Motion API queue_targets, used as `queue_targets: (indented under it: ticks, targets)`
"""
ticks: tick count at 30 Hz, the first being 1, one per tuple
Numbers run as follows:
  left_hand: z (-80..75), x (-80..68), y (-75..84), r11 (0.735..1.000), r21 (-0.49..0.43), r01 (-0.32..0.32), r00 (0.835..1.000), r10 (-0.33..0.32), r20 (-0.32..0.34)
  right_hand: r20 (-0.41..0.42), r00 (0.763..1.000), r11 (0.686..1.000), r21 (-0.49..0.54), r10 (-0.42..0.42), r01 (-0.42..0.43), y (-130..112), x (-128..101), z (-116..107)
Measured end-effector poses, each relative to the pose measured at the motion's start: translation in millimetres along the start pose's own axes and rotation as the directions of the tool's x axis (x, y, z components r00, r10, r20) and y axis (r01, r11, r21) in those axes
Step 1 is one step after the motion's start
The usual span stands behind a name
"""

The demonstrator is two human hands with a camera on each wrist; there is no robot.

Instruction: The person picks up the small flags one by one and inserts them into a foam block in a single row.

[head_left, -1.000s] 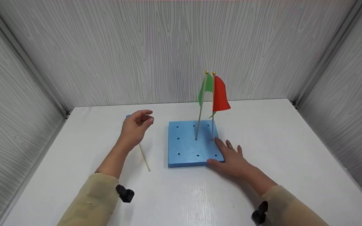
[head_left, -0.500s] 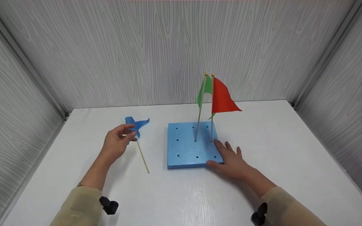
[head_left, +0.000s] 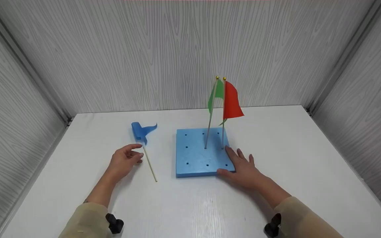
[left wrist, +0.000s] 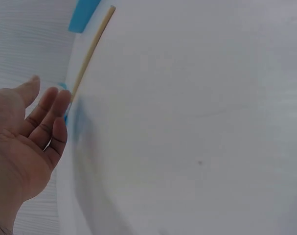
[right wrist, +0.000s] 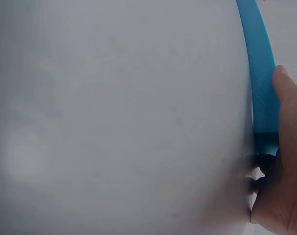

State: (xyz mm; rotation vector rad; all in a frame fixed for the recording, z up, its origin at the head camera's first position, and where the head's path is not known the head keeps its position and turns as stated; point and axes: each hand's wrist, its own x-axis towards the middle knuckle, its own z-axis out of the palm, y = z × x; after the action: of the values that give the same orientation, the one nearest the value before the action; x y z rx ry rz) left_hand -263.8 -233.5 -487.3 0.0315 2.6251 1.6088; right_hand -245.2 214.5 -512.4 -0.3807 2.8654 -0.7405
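Note:
A blue flag point(head_left: 139, 131) lies on the table, its cloth partly rolled and its bare wooden stick point(head_left: 150, 165) pointing toward the front. My left hand point(head_left: 124, 161) is just left of that stick, fingers loosely bent and thumb apart; the left wrist view shows nothing gripped in the left hand point(left wrist: 33, 132). With fingers spread, my right hand point(head_left: 243, 168) rests on the right front corner of a light blue block point(head_left: 197, 155) with holes. A green flag point(head_left: 215, 92) and a red flag point(head_left: 232, 102) stand in its holes, the green one leaning slightly.
The white table point(head_left: 190, 205) ends at a grey wood-grain back wall point(head_left: 137, 66), with similar side walls at left and right. Both flag sticks carry small gold balls on top and rise well above the block.
My left hand has drawn back from over the blue flag toward the front left, beside its stick, uncovering the cloth. The red flag's cloth flapped out and fell back. My right hand stays put.

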Motion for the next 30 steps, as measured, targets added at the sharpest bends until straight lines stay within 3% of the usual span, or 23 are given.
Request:
queue_targets:
  ticks: [16,23,30]
  targets:
    - [13.4,5.3,-8.8,0.999,0.032,0.014,1.000,-0.015,0.007,-0.005,1.000,1.000,0.001,0.004,-0.004,-1.7,-0.1,0.4]
    - [17.9,5.1,-10.4,0.994,0.102,-0.033,0.999,0.032,0.010,-0.008,1.000,1.000,0.004,0.010,-0.010,-1.8,-1.7,0.1]
    - [21.9,2.8,-10.5,0.988,0.151,-0.041,0.999,0.036,0.032,-0.002,1.000,1.000,0.000,0.011,-0.011,-2.2,-1.6,0.3]
